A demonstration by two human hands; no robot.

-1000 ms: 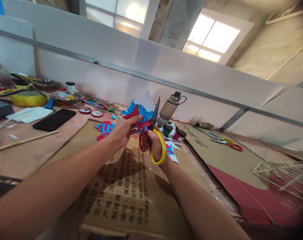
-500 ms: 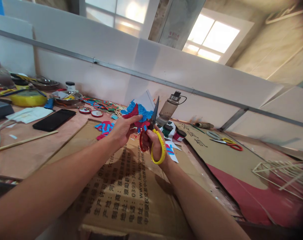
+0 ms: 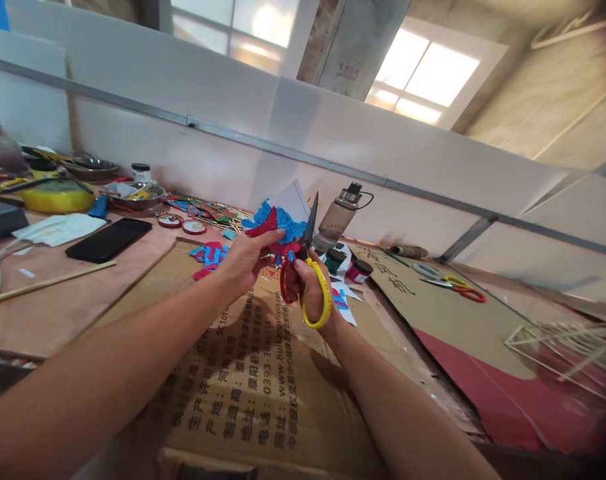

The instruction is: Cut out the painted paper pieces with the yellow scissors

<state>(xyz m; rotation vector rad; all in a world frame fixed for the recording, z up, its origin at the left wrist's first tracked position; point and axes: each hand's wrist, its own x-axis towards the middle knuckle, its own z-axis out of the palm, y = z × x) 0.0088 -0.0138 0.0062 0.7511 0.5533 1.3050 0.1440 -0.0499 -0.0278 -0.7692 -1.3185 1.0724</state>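
My left hand [image 3: 250,260] pinches a sheet of paper [image 3: 285,223] painted blue and crimson, part of it unpainted white at the top. Closed around the yellow and red handles of a pair of scissors [image 3: 317,287] is my right hand [image 3: 310,287]. The dark blades point up and meet the right edge of the painted paper; whether they have paper between them I cannot tell. Both hands are above a printed cardboard sheet [image 3: 223,400]. Painted cut pieces [image 3: 210,257] lie left of my left hand, and a white scrap with painted stripes [image 3: 343,303] lies right of the scissors.
Behind the scissors stand a water bottle [image 3: 337,217] and paint jars [image 3: 359,271]. A second pair of scissors [image 3: 455,287] rests on a board at right, near a thin stick frame [image 3: 567,353]. At left are a phone [image 3: 109,240], a tissue [image 3: 57,228] and a yellow tape roll [image 3: 57,197].
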